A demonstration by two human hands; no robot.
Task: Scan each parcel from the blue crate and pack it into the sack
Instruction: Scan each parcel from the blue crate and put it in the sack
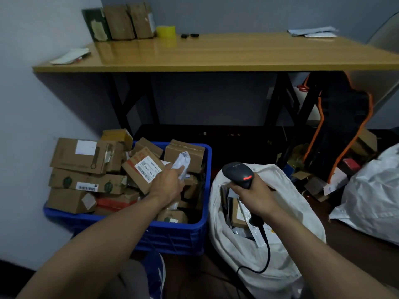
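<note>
A blue crate [172,236] on the floor holds several cardboard parcels; one labelled box [143,169] lies tilted near the middle. Over the crate, my left hand [167,186] grips a small white soft parcel [183,164]. To the right stands an open white sack [287,212] with parcels showing inside its mouth. Above that opening, my right hand [255,196] holds a black handheld scanner [238,173] with a red light lit and a cable trailing down over the sack.
A wooden table [216,55] stands behind, with boxes, a yellow tape roll [165,31] and papers on top. Another white sack [375,197] lies at the right, with cardboard scraps and a black-and-orange frame beside it. A wall is close on the left.
</note>
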